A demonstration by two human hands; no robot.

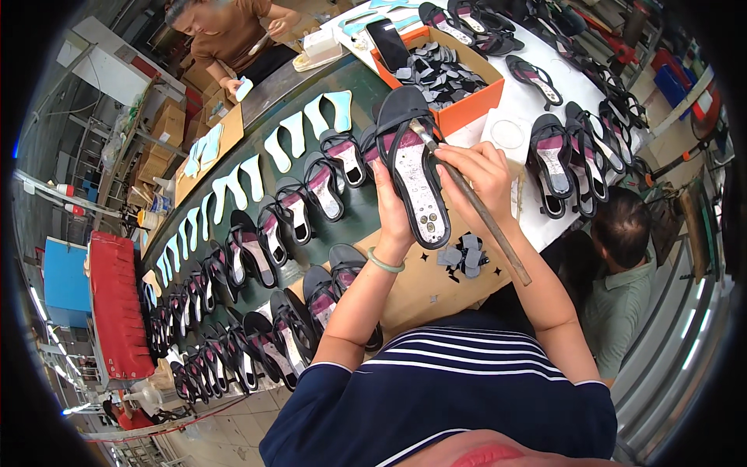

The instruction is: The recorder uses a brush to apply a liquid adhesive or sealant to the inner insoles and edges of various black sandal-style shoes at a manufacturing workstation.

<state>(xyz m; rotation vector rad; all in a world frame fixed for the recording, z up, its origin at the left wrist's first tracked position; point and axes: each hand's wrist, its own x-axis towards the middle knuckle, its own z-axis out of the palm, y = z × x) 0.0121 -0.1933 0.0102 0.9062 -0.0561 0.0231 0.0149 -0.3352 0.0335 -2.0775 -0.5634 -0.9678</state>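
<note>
My left hand (394, 208) grips a black strappy sandal (417, 177) along its left edge and holds it raised, toe pointing away. Its pale insole board is bare, and two round studs show at the heel. Closed around a long wooden-handled brush (492, 224) is my right hand (481, 176). The bristles meet the sandal just below its front strap, by the right edge. Below the sandal, small grey and black pieces (467, 258) lie loosely piled on a brown cardboard sheet (412, 305).
Rows of similar sandals (294, 208) and pale-blue insole pieces (291, 140) cover the green table at left. An orange box (467, 101) of dark scraps holds a phone (387, 43). More sandals (552, 159) stand at right. One co-worker (233, 39) works across the table; another person (625, 265) is at my right.
</note>
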